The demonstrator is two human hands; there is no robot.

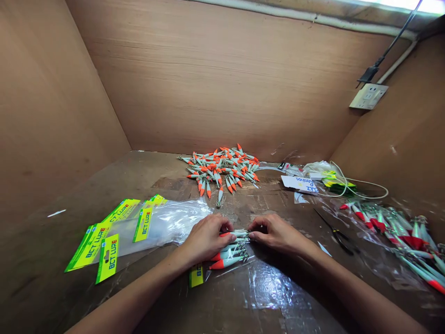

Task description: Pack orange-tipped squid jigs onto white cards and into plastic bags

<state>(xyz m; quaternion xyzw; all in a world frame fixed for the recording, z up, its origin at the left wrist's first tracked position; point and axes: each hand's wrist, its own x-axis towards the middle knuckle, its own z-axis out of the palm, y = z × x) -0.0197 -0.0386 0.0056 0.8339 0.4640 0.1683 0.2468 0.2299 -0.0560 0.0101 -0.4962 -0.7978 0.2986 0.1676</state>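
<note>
Several white fishing lures (227,254) with orange-red tips lie side by side on a clear plastic bag (239,266), its yellow-green header (196,277) peeking out below my left wrist. Over their orange ends my left hand (205,237) is closed, thumb and forefinger pinching the topmost lure. My right hand (276,233) pinches the metal hook end of that same lure. Partly covered by the left hand, a fan of clear bags with "BCT LURE" headers (144,225) spreads to the left. Beyond both hands lies a heap of similar lures (222,167).
Black pliers (339,236) lie to the right, before a group of bagged red-and-white lures (392,227). A white marked card (299,184), a white cord (370,181) and wrappers sit at back right. Wooden panels (225,79) enclose the table; a black plug (370,74) hangs by an outlet.
</note>
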